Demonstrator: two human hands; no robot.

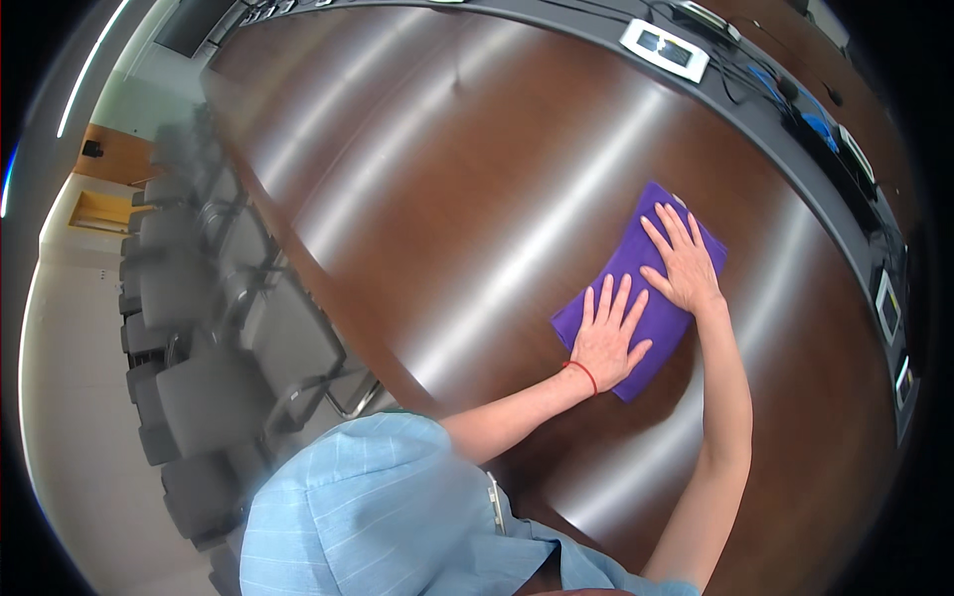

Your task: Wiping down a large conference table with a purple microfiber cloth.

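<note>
A purple cloth (pixel 618 273) lies spread flat on a glossy dark brown wooden table (pixel 447 228). My left hand (pixel 603 338), with a red cord around its wrist, rests flat on the cloth's nearer left part, fingers apart. Farther up and to the right, my right hand (pixel 686 266) also lies flat on the cloth with its fingers stretched out. Both palms press from above and neither hand grips the fabric. One upper edge of the cloth reaches past my right fingertips.
Along the table's far side runs a dark sunken channel with cables (pixel 730 84), a white-framed panel (pixel 664 52) and a blue cord (pixel 817 126). More white panels (pixel 887 306) sit at the right. Rows of grey chairs (pixel 214 397) stand along the left edge.
</note>
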